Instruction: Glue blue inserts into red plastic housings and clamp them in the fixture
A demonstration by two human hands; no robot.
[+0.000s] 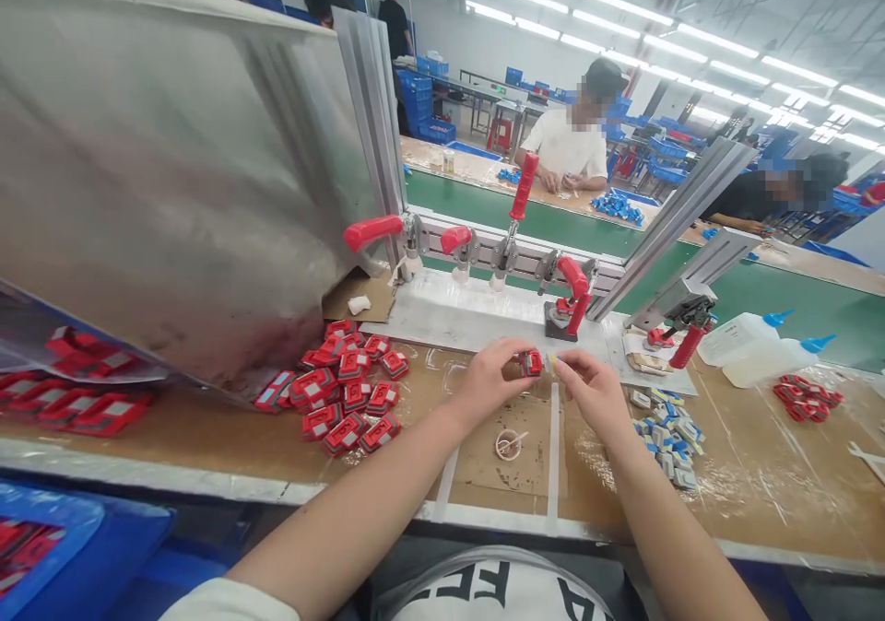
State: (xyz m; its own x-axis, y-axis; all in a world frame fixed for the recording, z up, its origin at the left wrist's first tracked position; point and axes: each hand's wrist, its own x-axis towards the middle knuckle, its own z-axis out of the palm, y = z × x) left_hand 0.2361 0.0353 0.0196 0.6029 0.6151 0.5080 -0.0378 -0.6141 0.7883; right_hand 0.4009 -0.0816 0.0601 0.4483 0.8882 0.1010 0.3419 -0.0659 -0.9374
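My left hand (489,374) is closed on a small red plastic housing (531,363), held just above the bench in front of the metal fixture. Close to its right side, my right hand (591,386) pinches a tiny pale piece with a yellowish edge (551,361), its kind too small to make out. Under and between my hands a little round cup (508,457) with a thin stick in it stands on cardboard. Left of my left hand lies a heap of red housings (356,392). Several grey parts with blue and yellow bits (670,441) are piled by my right forearm.
Red-handled toggle clamps (524,188) stand along the metal frame (608,280) ahead. Two blue-tipped bottles (750,349) and more red parts (808,397) are at the right. A large metal sheet (172,169) looms left, above a blue bin (83,533). Co-workers sit across.
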